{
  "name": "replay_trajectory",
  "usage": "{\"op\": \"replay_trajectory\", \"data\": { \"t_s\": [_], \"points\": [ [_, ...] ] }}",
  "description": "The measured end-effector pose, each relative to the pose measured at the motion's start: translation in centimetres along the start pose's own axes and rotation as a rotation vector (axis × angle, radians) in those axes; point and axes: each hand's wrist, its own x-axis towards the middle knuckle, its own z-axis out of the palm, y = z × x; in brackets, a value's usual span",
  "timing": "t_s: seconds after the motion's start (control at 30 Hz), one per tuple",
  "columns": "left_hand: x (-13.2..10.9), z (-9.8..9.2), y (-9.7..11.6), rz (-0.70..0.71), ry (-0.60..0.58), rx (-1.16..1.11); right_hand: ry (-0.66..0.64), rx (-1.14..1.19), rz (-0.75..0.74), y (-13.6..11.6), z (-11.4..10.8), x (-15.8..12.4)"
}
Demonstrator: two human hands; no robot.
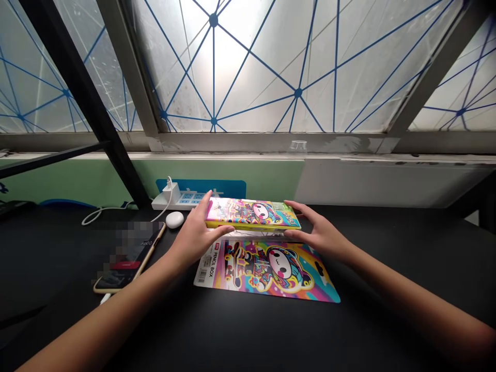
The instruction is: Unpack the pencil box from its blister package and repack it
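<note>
A pencil box (253,214) with a colourful cartoon lid and a yellow edge is held level between my two hands. My left hand (199,230) grips its left end, thumb along the front edge and fingers behind. At the other end my right hand (320,230) pinches the right corner between thumb and fingers. Just below and nearer to me, a printed backing card (267,271) marked PENCIL BOX lies flat on the black table (248,330). A pale, see-through strip shows between box and card; I cannot tell which of them it belongs to.
Left of my left hand lies a phone (149,250) with a cable, partly blurred. Behind it are a white round case (174,220) and a power strip (186,199) with a plugged-in charger (171,192). A black frame post (85,98) slants up at left, before the window.
</note>
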Motion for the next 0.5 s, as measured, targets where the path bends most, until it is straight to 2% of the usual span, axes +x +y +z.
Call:
{"op": "replay_trajectory", "data": {
  "t_s": [0.1,0.23,0.43,0.5],
  "points": [
    [0.6,0.9,-1.4,-0.016,-0.026,0.051,-0.009,-0.023,0.012,1.6,1.2,0.5],
    [-0.5,1.6,-2.8,-0.032,-0.057,0.068,-0.023,-0.081,-0.013,2.4,2.3,-0.4],
    [-0.6,1.7,-3.1,0.011,-0.076,0.102,-0.055,-0.184,-0.074,2.4,2.7,-0.4],
    [-0.4,1.7,-3.2,0.040,-0.099,0.155,-0.029,-0.263,-0.118,2.2,2.7,-0.5]
  ]
}}
